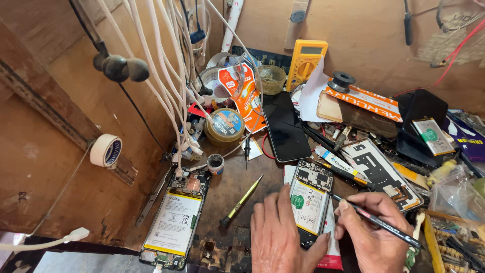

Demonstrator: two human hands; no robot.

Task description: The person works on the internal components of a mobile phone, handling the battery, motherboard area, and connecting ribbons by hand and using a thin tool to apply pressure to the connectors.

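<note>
The right hand (371, 230) pinches a thin black screwdriver (376, 220), tip on the opened phone (309, 199). The left hand (278, 237) lies flat and spread against that phone's near left edge, steadying it. Its back cover is off, battery and board bared; the board appears still in place. Left of it lie a yellow-handled screwdriver (241, 200) and a second opened phone (177, 222). Right of it, a compartment box (452, 242) holds small parts.

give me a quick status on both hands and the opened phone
Left hand flat, steadying opened phone. Right hand gripping black tool, tip at phone's edge. Green screwdriver lies beside, apart.
</note>
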